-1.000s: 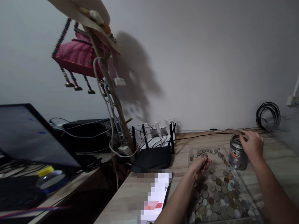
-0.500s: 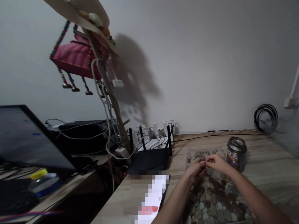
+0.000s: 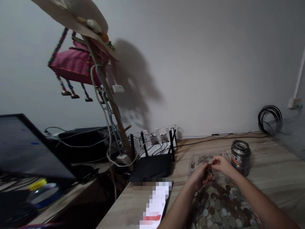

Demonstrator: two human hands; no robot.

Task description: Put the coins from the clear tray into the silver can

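Can just beside tray edge

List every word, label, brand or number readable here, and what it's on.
None can be read.
Metal can: label markings too small and blurred.
Coins: any markings too small.
Lit screen on the table: pixelated.
Monitor: blurred.

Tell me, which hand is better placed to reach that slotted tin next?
Probably the right hand: it is nearer the tin, while the left hand, farther off, appears to cup some coins.
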